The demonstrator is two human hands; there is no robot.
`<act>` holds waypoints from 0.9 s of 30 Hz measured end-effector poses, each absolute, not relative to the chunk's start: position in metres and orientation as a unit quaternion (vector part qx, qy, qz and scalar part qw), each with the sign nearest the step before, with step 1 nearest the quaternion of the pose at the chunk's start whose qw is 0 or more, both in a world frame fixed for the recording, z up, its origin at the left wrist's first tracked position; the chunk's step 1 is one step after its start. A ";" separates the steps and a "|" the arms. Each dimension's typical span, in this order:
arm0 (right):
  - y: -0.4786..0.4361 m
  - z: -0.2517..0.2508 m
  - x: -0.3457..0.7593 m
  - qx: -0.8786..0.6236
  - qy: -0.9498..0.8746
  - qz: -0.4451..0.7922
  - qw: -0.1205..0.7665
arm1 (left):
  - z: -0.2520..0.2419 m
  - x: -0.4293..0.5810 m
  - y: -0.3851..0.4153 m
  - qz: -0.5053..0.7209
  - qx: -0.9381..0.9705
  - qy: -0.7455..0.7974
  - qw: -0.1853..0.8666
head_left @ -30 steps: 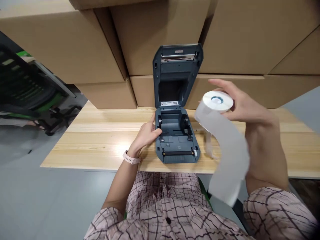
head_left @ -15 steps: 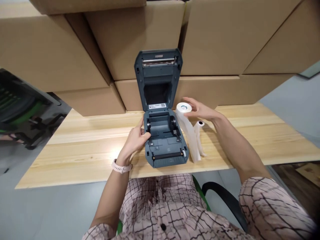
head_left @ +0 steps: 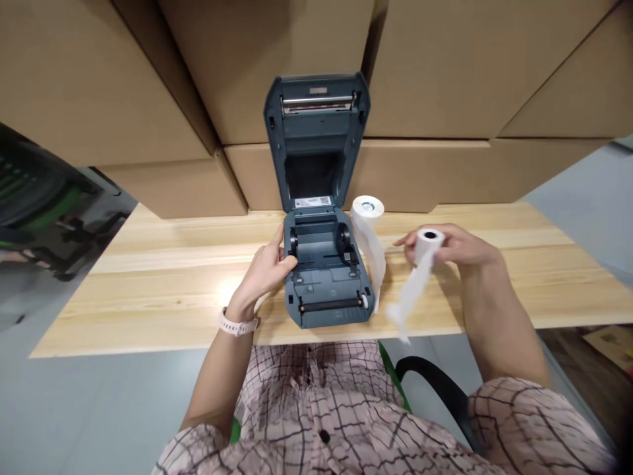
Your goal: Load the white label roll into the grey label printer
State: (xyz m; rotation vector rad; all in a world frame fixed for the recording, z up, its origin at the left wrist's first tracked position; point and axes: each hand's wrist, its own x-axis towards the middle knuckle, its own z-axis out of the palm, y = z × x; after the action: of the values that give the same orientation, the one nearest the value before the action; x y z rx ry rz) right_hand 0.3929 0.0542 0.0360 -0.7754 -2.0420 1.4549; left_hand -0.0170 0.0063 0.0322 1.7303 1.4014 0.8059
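Observation:
A dark grey label printer (head_left: 324, 280) stands on the table with its lid (head_left: 316, 142) raised, its roll compartment empty. My left hand (head_left: 270, 269) grips the printer's left side, thumb over the edge. My right hand (head_left: 462, 245) is closed around a small paper roll (head_left: 426, 243) with a black core, to the right of the printer. A loose paper tail hangs from this roll towards the table's front edge, blurred by motion. Between the printer and my right hand stands a larger white label roll (head_left: 366, 210) on end, its strip (head_left: 373, 257) trailing forward.
Cardboard boxes (head_left: 425, 72) are stacked along the back of the wooden table (head_left: 163, 277), right behind the printer. A black chair armrest (head_left: 435, 382) is below the front edge at the right. Dark equipment (head_left: 44, 218) stands off to the left.
My right hand has left the larger label roll and taken hold of the small paper roll, which has moved right with it. My left hand stays on the printer. The view has shifted slightly.

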 end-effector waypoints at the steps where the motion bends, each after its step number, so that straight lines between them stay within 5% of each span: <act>1: 0.048 0.049 0.384 -0.221 -0.772 0.529 0.275 | 0.032 -0.017 0.006 0.311 0.674 0.551 0.382; 3: 0.031 0.074 0.356 -0.134 -0.815 0.496 0.267 | 0.032 -0.016 0.006 0.305 0.666 0.558 0.390; 10: 0.011 0.086 0.238 -0.274 -0.944 0.133 0.125 | 0.030 -0.015 0.006 0.307 0.666 0.562 0.382; 27: -0.011 0.051 0.230 -0.360 -0.902 0.079 0.226 | 0.031 -0.016 0.005 0.304 0.678 0.557 0.371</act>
State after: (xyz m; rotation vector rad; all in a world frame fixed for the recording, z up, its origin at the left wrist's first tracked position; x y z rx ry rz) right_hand 0.2303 -0.0110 0.0507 -0.9930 -2.4849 0.2165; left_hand -0.0157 0.0045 0.0310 1.7381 1.4272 0.7803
